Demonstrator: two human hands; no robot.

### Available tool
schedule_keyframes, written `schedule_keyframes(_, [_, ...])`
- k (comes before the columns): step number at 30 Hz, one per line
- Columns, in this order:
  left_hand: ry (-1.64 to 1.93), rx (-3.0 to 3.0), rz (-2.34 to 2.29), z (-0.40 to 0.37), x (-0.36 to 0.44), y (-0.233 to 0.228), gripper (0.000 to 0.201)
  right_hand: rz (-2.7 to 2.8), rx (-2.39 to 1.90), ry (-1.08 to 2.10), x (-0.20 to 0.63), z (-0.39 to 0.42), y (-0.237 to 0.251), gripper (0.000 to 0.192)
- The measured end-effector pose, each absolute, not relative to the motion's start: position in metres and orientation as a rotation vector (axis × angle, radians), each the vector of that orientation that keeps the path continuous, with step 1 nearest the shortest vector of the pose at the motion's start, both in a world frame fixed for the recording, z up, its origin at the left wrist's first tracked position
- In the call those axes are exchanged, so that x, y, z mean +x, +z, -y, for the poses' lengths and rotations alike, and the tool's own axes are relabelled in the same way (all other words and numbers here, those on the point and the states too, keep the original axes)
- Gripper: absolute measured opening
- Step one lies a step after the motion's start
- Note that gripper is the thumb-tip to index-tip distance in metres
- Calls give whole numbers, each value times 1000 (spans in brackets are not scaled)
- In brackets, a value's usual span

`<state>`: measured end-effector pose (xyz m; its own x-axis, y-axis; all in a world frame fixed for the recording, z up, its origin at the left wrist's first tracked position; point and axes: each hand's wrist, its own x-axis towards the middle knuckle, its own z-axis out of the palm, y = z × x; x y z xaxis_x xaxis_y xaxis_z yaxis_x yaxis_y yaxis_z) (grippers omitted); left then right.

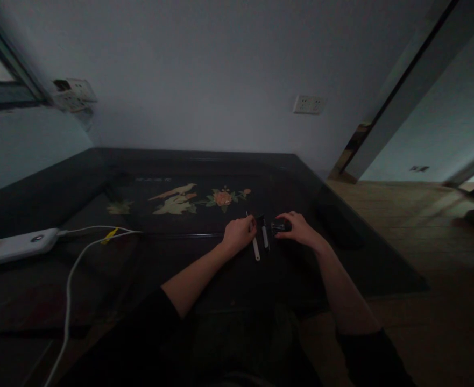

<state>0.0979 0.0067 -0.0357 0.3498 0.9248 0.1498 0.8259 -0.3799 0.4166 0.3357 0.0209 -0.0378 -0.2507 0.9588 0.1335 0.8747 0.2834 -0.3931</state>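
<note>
My left hand is closed over the middle of a thin white stick with a small hole at its lower end. Beyond the fingers a short tip of it shows. My right hand pinches a small dark, shiny object between thumb and fingers; its kind is hard to make out in the dim light. Between the two hands lies a narrow black piece with a white strip along it, close to the stick.
The dark glossy table carries a bird-and-flower picture. At left lies a white power strip with a white cable and a yellow tag. A wall socket is behind; wooden floor lies right.
</note>
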Motion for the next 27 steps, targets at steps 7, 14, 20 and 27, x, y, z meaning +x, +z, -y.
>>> schedule_keyframes(7, [690,2523,-1220,3,92,-33,34,2270,-1578,487,338,-22,-39,42])
schedule_keyframes(14, [502,2533,-1171,8,98,-40,64,2266,-1567,560,343,-22,-38,45])
schedule_keyframes(20, [514,2570,-1184,7,103,-41,66,2244,-1577,545,342,-22,-39,44])
schedule_keyframes(27, [529,2606,-1190,8,106,-43,65,2246,-1564,558,345,-21,-36,44])
